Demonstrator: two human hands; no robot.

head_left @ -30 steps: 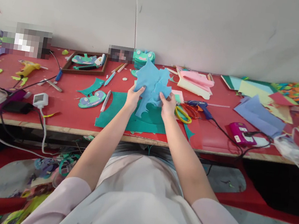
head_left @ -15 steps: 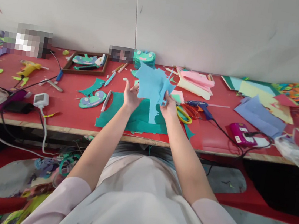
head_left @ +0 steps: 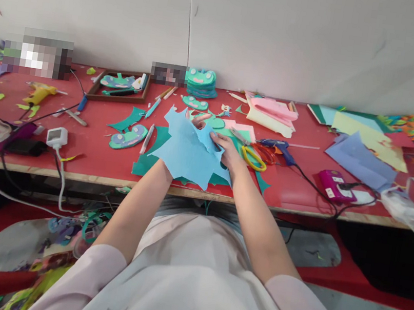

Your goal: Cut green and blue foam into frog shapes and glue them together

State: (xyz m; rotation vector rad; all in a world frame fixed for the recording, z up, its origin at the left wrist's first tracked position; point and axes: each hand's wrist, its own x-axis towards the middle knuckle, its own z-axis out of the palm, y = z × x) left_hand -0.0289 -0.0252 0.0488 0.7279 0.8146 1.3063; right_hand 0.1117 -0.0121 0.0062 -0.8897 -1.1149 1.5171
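Here, pinched a ragged light-blue sheet (head_left: 190, 150) in the right hand (head_left: 229, 153) above a green sheet (head_left: 141, 168); had the left hand (head_left: 199, 118) mostly hidden beneath, could not tell its grip. Farther off, saw stacked green faces (head_left: 201, 83) near the wall (head_left: 287, 37).

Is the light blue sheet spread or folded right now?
The light blue sheet is mostly spread: its broad part hides most of the left hand. By the right hand, layers overlap; fold or second piece, I cannot tell.
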